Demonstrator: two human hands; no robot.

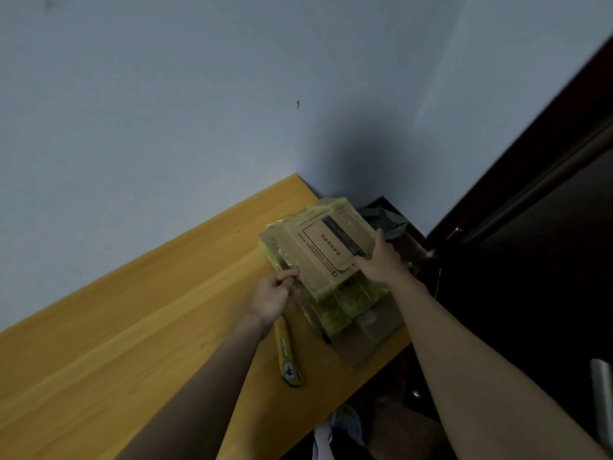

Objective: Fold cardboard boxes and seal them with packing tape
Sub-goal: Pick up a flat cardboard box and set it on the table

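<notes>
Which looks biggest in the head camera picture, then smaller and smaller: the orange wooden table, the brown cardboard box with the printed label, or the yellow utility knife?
1. Orange wooden table, by far the largest.
2. Brown cardboard box with the printed label, gripped by both hands.
3. Yellow utility knife, lying on the table, the smallest.

Dim, soft, slightly blurred picture; dark shadow in the wall corner (361,154), edges warped.
</notes>
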